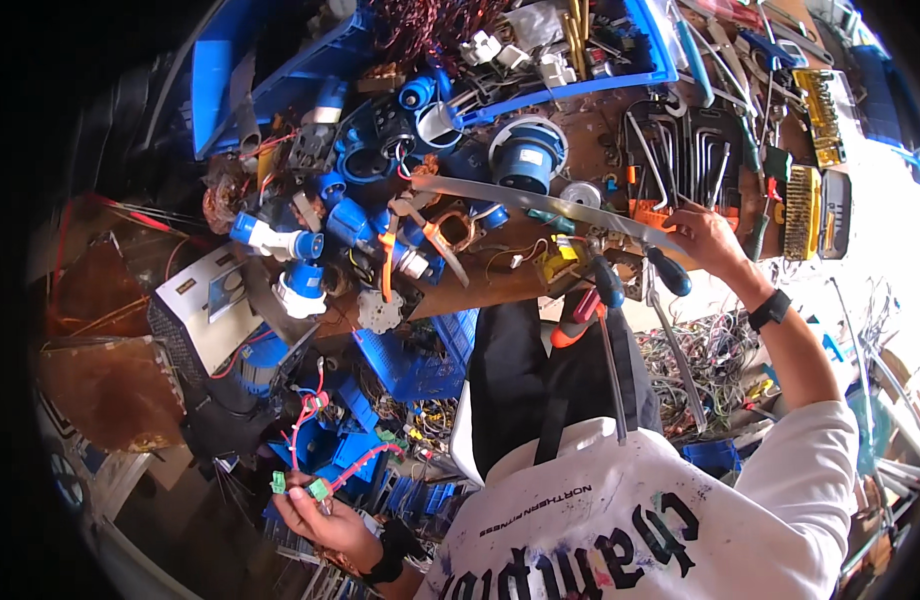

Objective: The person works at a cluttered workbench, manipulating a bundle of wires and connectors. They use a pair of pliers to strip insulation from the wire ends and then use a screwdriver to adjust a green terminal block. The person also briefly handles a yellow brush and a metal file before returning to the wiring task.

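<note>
My left hand (325, 522), low on the left, pinches a bundle of red wires (358, 466) with green plug connectors (320, 488) at its ends. One wire loops upward from my fingers. My right hand (708, 238) is raised at the right end of a long, shiny metal strip (540, 203). Its fingers are bent together there, and what lies between them is hidden. Below the strip are screwdrivers with dark blue handles (670, 272) and a red-and-orange handled tool (577, 318). Farther left sit orange-handled pliers (388, 262).
Blue industrial plugs and sockets (528, 155) crowd the bench. Behind them stands a blue bin (580, 92) of parts. Hex keys (648, 165) and yellow bit sets (802, 212) lie at the right. Tangled wires (715, 365) and blue crates (420, 350) sit below.
</note>
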`<move>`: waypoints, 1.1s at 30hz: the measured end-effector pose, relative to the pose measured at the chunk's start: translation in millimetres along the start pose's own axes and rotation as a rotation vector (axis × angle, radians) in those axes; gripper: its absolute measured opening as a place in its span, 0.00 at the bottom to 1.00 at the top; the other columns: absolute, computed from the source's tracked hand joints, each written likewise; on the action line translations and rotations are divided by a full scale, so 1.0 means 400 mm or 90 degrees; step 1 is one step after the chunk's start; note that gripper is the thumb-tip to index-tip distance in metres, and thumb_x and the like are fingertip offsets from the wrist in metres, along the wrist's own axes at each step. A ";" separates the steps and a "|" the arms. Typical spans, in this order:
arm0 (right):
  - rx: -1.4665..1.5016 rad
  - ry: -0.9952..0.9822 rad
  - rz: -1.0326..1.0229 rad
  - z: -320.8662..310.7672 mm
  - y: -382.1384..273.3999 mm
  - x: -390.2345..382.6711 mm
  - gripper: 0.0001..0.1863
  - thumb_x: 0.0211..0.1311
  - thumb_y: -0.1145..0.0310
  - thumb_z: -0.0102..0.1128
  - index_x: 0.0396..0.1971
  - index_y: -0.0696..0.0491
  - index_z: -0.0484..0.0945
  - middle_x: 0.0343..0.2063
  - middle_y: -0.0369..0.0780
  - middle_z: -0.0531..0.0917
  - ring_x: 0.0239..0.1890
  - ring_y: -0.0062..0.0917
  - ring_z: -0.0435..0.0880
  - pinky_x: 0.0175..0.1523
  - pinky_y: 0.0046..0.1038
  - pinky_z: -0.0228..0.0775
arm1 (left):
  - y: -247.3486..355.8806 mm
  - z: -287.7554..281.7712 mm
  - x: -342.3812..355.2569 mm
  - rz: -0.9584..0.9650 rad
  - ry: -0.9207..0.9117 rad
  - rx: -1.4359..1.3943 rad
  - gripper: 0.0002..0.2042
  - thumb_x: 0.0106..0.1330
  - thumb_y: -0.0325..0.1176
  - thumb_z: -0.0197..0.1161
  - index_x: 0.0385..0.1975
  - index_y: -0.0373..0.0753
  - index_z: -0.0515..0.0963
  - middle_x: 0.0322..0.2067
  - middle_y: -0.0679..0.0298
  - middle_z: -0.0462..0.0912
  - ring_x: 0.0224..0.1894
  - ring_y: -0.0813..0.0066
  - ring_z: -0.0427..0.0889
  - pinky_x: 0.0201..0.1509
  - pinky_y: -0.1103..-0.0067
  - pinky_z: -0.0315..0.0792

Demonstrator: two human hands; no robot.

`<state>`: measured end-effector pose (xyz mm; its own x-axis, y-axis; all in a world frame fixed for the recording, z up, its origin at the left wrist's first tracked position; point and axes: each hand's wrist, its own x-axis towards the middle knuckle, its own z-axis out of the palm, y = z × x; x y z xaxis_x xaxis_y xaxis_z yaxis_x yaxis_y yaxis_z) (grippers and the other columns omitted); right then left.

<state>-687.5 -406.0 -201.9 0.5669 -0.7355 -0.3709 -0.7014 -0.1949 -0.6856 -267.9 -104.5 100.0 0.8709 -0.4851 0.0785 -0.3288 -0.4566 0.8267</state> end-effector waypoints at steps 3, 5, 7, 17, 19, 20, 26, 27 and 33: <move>-0.015 0.001 0.010 0.012 -0.004 -0.001 0.05 0.54 0.71 0.62 0.31 0.54 0.81 0.29 0.41 0.77 0.32 0.34 0.82 0.38 0.33 0.73 | -0.006 0.003 -0.003 -0.009 0.030 -0.027 0.12 0.71 0.35 0.50 0.40 0.29 0.70 0.29 0.64 0.71 0.27 0.83 0.64 0.29 0.84 0.56; -0.032 0.009 0.012 0.016 -0.004 -0.001 0.05 0.54 0.71 0.62 0.31 0.54 0.81 0.29 0.40 0.77 0.32 0.34 0.81 0.38 0.33 0.73 | 0.000 0.004 -0.007 -0.024 0.037 -0.035 0.12 0.71 0.34 0.50 0.42 0.28 0.70 0.30 0.64 0.71 0.26 0.83 0.64 0.28 0.84 0.55; -0.052 0.014 0.010 0.023 -0.004 -0.004 0.05 0.54 0.71 0.62 0.30 0.55 0.81 0.29 0.40 0.76 0.33 0.35 0.81 0.38 0.33 0.72 | 0.000 0.008 -0.010 -0.027 0.056 -0.040 0.12 0.71 0.34 0.50 0.42 0.29 0.70 0.30 0.64 0.72 0.26 0.83 0.64 0.28 0.85 0.55; -0.006 0.128 -0.041 0.000 -0.013 -0.007 0.03 0.54 0.75 0.61 0.29 0.56 0.79 0.29 0.41 0.77 0.31 0.36 0.81 0.35 0.32 0.73 | 0.004 0.016 -0.005 -0.025 0.015 -0.028 0.13 0.71 0.35 0.51 0.43 0.29 0.69 0.32 0.62 0.72 0.26 0.81 0.65 0.26 0.83 0.56; -0.011 0.138 -0.046 -0.028 -0.030 -0.002 0.03 0.54 0.76 0.61 0.30 0.56 0.79 0.29 0.41 0.77 0.31 0.36 0.81 0.35 0.32 0.73 | -0.007 0.003 -0.006 -0.026 0.018 -0.029 0.12 0.71 0.34 0.51 0.43 0.29 0.69 0.33 0.62 0.72 0.26 0.81 0.66 0.26 0.83 0.56; -0.019 0.140 -0.064 -0.044 -0.036 0.000 0.03 0.54 0.75 0.61 0.30 0.56 0.78 0.28 0.40 0.77 0.30 0.36 0.80 0.34 0.32 0.73 | -0.007 0.000 -0.008 -0.024 0.013 -0.034 0.12 0.71 0.34 0.51 0.44 0.29 0.69 0.33 0.62 0.72 0.26 0.81 0.66 0.26 0.83 0.56; -0.101 0.172 -0.116 -0.127 -0.055 0.032 0.02 0.55 0.75 0.60 0.29 0.55 0.77 0.28 0.41 0.75 0.29 0.37 0.79 0.33 0.34 0.72 | 0.023 0.043 -0.001 -0.025 0.022 -0.044 0.10 0.71 0.34 0.51 0.39 0.30 0.68 0.31 0.62 0.72 0.22 0.84 0.63 0.24 0.85 0.54; -0.106 0.169 -0.109 -0.140 -0.061 0.034 0.02 0.55 0.75 0.60 0.29 0.55 0.77 0.28 0.41 0.75 0.30 0.38 0.79 0.33 0.35 0.71 | 0.027 0.057 -0.002 -0.018 0.037 -0.047 0.09 0.71 0.33 0.51 0.34 0.32 0.68 0.30 0.63 0.71 0.20 0.85 0.60 0.24 0.86 0.52; -0.134 0.163 -0.134 -0.179 -0.108 0.043 0.02 0.55 0.73 0.60 0.28 0.55 0.77 0.28 0.40 0.75 0.31 0.37 0.79 0.34 0.34 0.72 | 0.030 0.057 -0.004 -0.004 0.040 -0.049 0.10 0.71 0.33 0.50 0.29 0.34 0.66 0.30 0.63 0.70 0.19 0.86 0.57 0.23 0.87 0.50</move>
<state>-678.4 -456.8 -133.8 0.6006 -0.7981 -0.0491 -0.6695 -0.4683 -0.5766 -281.6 -126.0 97.0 0.8949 -0.4334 0.1067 -0.2966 -0.3988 0.8677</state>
